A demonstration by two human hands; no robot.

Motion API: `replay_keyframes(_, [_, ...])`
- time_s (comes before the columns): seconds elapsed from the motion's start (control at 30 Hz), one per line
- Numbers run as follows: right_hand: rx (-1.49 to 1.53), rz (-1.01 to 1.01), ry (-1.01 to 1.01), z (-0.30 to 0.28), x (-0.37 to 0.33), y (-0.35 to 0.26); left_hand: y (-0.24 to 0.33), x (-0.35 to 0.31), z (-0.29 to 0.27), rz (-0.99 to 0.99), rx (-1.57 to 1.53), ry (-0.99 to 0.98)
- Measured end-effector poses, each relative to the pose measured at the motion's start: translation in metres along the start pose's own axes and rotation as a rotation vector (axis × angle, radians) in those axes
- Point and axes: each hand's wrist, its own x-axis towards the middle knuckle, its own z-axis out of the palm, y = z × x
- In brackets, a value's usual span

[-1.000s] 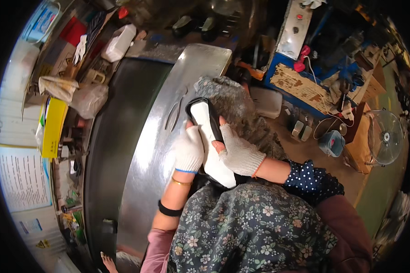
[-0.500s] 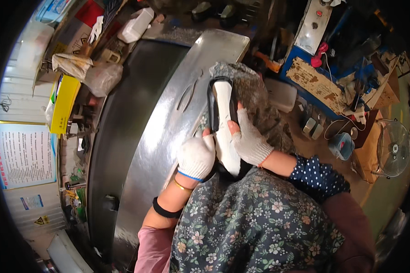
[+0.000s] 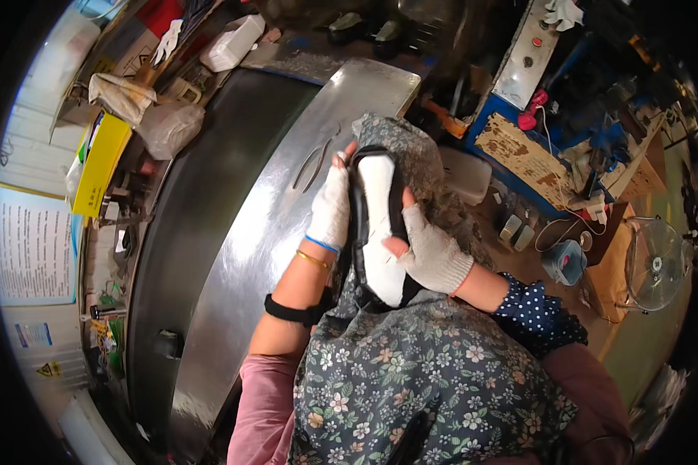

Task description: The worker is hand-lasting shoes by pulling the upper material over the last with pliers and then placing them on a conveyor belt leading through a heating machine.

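A black shoe upper (image 3: 378,205) with a white insole lies bottom up over my lap, its far end rounded by a black rim. Gloved in white knit, my left hand (image 3: 330,203) is closed along its left side, bare fingertips up by the far end. From the right, my right hand (image 3: 436,249) grips the other side, with the thumb pressed on the white insole. Fingers beneath the shoe are hidden. Past my left hand, pincers (image 3: 312,167) rest on the shiny metal bench top (image 3: 236,256).
A dark conveyor belt (image 3: 186,232) runs along the bench's left. Crumpled grey cloth (image 3: 403,139) lies beyond the shoe. A blue machine with a worn board (image 3: 520,151), a blue basket (image 3: 564,263) and a fan (image 3: 656,263) stand at right. Dark shoes (image 3: 345,29) sit at the far end.
My left hand has slid forward along the shoe's left side toward the far end. My right hand still grips the right side, slightly lower. The view has shifted a little.
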Motion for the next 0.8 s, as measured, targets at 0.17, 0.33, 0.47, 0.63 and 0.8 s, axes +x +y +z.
replay_keyframes(0.17, [0.403, -0.019, 0.217, -0.03, 0.058, 0.029, 0.038, 0.017, 0.014, -0.218, -0.147, -0.144])
replay_keyframes(0.33, [0.828, -0.103, 0.007, -0.028, 0.108, 0.01, 0.011, 0.022, 0.005, 0.159, 0.73, 0.069])
replay_keyframes(0.47, [0.824, -0.159, -0.041, -0.027, 0.121, 0.015, 0.023, 0.025, 0.003, -0.016, 1.03, 0.004])
replay_keyframes(0.63, [0.612, -0.14, 0.143, -0.014, 0.12, 0.002, 0.003, 0.018, -0.004, 0.07, 0.385, -0.033])
replay_keyframes(0.8, [1.178, -0.004, -0.249, -0.046, 0.122, 0.006, -0.004, 0.026, -0.014, 0.026, 0.277, -0.122])
